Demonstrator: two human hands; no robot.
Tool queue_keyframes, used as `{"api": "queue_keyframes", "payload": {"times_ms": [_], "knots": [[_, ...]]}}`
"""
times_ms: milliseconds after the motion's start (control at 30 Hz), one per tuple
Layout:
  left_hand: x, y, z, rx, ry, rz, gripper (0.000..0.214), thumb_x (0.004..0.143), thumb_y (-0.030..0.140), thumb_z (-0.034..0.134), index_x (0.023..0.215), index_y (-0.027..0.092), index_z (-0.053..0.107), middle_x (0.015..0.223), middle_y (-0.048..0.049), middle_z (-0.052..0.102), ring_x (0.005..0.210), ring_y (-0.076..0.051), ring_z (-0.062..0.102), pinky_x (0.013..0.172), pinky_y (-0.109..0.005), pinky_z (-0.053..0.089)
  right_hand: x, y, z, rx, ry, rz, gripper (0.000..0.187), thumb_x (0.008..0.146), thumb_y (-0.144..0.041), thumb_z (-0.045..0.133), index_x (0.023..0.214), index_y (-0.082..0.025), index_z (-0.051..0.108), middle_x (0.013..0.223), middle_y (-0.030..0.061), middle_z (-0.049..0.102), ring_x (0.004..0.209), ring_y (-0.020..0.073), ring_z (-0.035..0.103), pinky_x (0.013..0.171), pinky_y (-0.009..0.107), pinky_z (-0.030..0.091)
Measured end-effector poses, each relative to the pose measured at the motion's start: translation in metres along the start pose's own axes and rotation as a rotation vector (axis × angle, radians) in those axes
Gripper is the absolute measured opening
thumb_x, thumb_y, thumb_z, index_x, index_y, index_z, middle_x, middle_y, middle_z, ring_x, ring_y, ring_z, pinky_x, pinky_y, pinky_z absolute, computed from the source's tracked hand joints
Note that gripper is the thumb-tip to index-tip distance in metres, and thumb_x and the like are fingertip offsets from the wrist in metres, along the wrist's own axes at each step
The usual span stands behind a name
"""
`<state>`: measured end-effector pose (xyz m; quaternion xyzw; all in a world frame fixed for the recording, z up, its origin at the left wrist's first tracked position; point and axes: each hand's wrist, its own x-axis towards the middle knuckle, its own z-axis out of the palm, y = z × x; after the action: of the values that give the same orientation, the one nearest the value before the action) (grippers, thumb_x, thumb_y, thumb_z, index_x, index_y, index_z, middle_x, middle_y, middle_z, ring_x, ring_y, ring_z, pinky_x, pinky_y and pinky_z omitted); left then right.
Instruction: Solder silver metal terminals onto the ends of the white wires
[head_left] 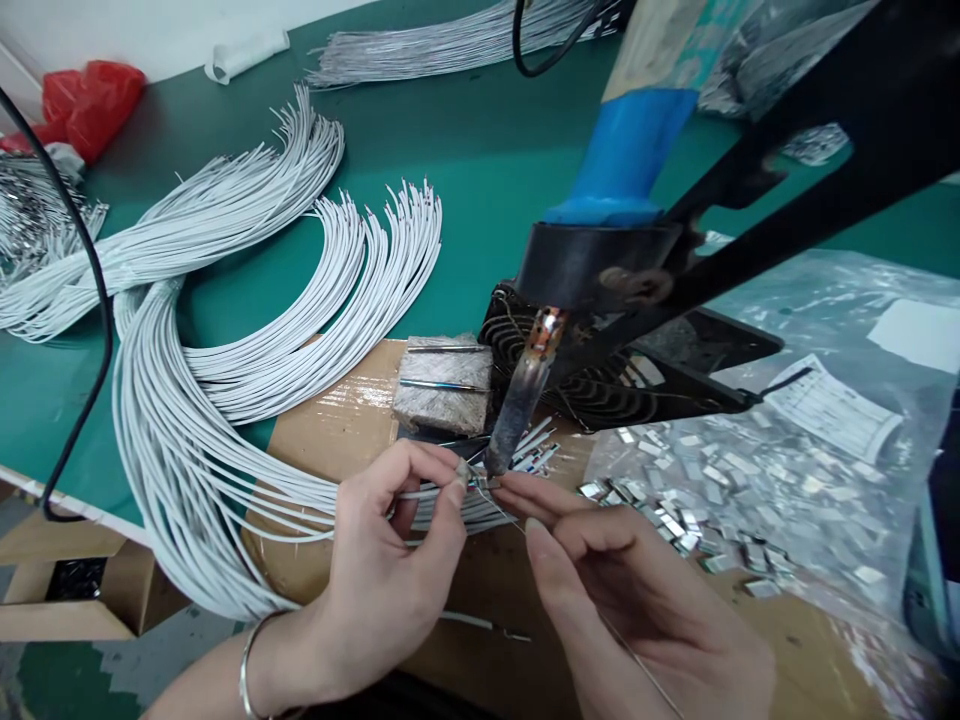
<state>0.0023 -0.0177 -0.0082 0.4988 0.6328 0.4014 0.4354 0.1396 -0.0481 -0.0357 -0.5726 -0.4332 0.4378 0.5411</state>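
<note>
My left hand (pixel 390 570) pinches the stripped end of a white cable (pixel 442 495) between thumb and fingers, holding a small metal terminal (pixel 480 482) at its tip. My right hand (pixel 630 610) holds a thin metal wire (pixel 502 510), probably solder, whose end reaches that terminal. Directly above the terminal, the dark tip of a clamped soldering iron (pixel 521 400) almost touches it. Its handle is wrapped in blue tape (pixel 622 150). A long bundle of white cables (pixel 172 440) curves in from the left and passes under my left hand.
A black fan grille (pixel 577 360) stands behind the iron, beside a fibrous block (pixel 442 385) holding two thin rods. Cardboard (pixel 330 470) lies under my hands. Right, a plastic bag (pixel 750 500) holds several small metal parts. More white cables lie on the green mat (pixel 480 130).
</note>
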Motion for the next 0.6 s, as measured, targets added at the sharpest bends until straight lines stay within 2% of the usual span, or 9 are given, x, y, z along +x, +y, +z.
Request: {"api": "queue_keyframes", "payload": {"times_ms": [300, 400, 600], "knots": [[0.005, 0.004, 0.002, -0.028, 0.008, -0.005, 0.012, 0.09, 0.017, 0.066, 0.078, 0.02, 0.064, 0.091, -0.0045, 0.075, 0.074, -0.015, 0.067, 0.053, -0.021, 0.043, 0.007, -0.008, 0.0, 0.131, 0.019, 0.13, 0.023, 0.094, -0.029, 0.078, 0.074, -0.024, 0.067, 0.115, 0.0071, 0.085, 0.103, 0.0238, 0.084, 0.09, 0.029, 0.069], [0.006, 0.006, 0.003, -0.034, 0.008, 0.002, 0.012, 0.09, 0.016, 0.066, 0.078, 0.02, 0.064, 0.088, -0.0035, 0.075, 0.079, -0.016, 0.069, 0.055, -0.021, 0.044, 0.009, -0.011, 0.002, 0.181, 0.044, 0.171, 0.024, 0.091, -0.03, 0.081, 0.073, -0.023, 0.067, 0.116, 0.0066, 0.085, 0.103, 0.0238, 0.084, 0.091, 0.027, 0.068], [0.005, 0.005, 0.003, -0.046, -0.002, 0.016, 0.013, 0.092, 0.017, 0.065, 0.079, 0.021, 0.064, 0.091, -0.0038, 0.075, 0.082, -0.017, 0.072, 0.059, -0.022, 0.048, 0.009, -0.014, 0.0, 0.168, 0.051, 0.138, 0.022, 0.092, -0.028, 0.08, 0.074, -0.024, 0.069, 0.115, 0.006, 0.085, 0.103, 0.0209, 0.084, 0.09, 0.021, 0.066]]}}
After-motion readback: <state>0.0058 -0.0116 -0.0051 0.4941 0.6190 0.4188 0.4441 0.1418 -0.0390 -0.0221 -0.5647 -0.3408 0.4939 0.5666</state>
